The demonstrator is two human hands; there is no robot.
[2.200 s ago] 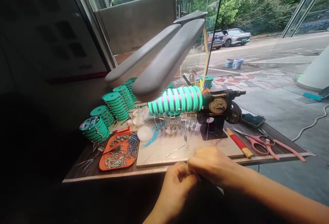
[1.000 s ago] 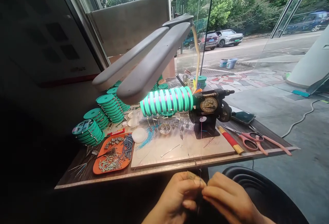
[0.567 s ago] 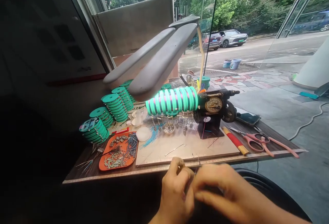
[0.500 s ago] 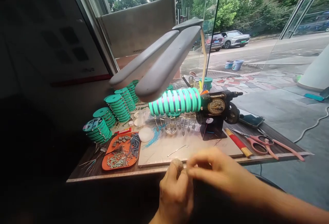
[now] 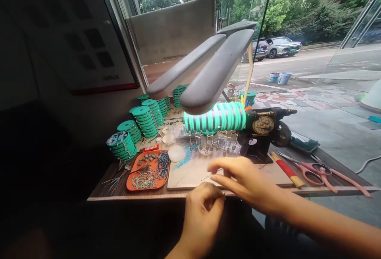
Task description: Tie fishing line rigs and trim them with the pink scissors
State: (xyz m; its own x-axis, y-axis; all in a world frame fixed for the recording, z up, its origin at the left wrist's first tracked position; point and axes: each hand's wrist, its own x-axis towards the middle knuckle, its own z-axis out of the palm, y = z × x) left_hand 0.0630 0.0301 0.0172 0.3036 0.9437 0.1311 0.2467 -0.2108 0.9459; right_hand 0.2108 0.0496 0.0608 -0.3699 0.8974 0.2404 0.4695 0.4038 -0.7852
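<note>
My left hand (image 5: pixel 204 213) is closed in a pinch just in front of the board's near edge. A tiny dark tip shows at its fingertips, too small to name. Over the wooden board (image 5: pixel 184 181), my right hand (image 5: pixel 242 175) hovers with thumb and forefinger apart, and nothing shows between them. Beneath its fingers lies a thin metal rod (image 5: pixel 206 178), partly hidden. Behind the hands, a row of green spools (image 5: pixel 216 117) sits on a black stand with a dial (image 5: pixel 263 125). Small weights hang on lines below the spools, above a small bowl of beads (image 5: pixel 205 150).
An orange tray (image 5: pixel 129 182) of small fishing parts sits left, near stacked green spools (image 5: pixel 145 121). A white round lid (image 5: pixel 176 153) and blue strands (image 5: pixel 185 158) lie on the board. Pink-handled scissors (image 5: pixel 315 173) and a red-yellow stick (image 5: pixel 286 169) lie right. A grey lamp (image 5: pixel 218 70) hangs overhead.
My right hand has lifted away from my left fingertips, up and over the board, its fingers parting. My left hand stays pinched. The view has shifted, moving the scene rightward.
</note>
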